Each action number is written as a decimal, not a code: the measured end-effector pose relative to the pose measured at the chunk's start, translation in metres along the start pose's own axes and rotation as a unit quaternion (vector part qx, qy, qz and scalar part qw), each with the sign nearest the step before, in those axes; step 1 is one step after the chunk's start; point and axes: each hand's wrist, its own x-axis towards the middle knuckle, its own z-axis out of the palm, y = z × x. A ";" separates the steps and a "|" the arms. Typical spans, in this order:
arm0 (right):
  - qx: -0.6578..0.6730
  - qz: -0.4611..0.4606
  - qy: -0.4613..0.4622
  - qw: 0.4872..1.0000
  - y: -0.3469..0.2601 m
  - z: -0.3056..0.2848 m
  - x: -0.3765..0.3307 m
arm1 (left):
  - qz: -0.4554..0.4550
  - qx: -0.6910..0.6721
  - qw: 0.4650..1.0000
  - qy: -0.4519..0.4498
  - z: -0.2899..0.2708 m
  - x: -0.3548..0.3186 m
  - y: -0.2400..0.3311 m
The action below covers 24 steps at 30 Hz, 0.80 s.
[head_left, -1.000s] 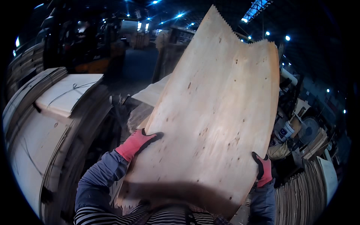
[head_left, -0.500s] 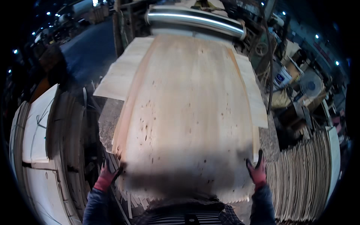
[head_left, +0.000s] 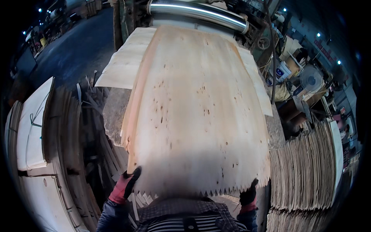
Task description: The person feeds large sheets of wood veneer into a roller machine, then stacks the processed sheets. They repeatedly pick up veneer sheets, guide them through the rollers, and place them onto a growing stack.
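Note:
A broad, pale wood veneer sheet [head_left: 185, 116] with dark knots and a jagged near edge lies over other sheets in front of me. My left hand [head_left: 124, 186], in a red and black glove, grips its near left corner, thumb on top and fingers hidden beneath. At the near right, my right hand [head_left: 248, 196] has the jagged edge between a thumb above and fingers mostly out of sight below. Both hands are closed on the sheet. Another veneer sheet [head_left: 119, 65] sticks out from under the stack at the far left.
A shiny metal roller [head_left: 197, 14] spans the far end. Bundled veneer [head_left: 34, 123] stands on the left, beside loose wood strips [head_left: 112, 154]. A tall veneer stack [head_left: 303, 166] rises on the right, with a white bucket [head_left: 283, 71] and a fan [head_left: 311, 78] farther back.
Both hands have moved inward from beside the sheets to the near edge, and now grip it. The top sheet's jagged edge shows more plainly. The whole view has shifted slightly.

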 end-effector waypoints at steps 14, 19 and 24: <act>-0.073 -0.037 -0.015 0.997 -0.092 0.113 0.067 | 0.063 0.035 0.996 0.055 0.015 0.100 0.102; -0.315 -0.007 -0.114 0.942 -0.092 0.092 0.115 | 0.195 0.490 0.832 0.169 -0.004 0.146 0.084; -0.375 -0.098 -0.131 0.912 -0.172 0.126 0.059 | 0.350 0.410 0.837 0.094 0.012 0.158 0.088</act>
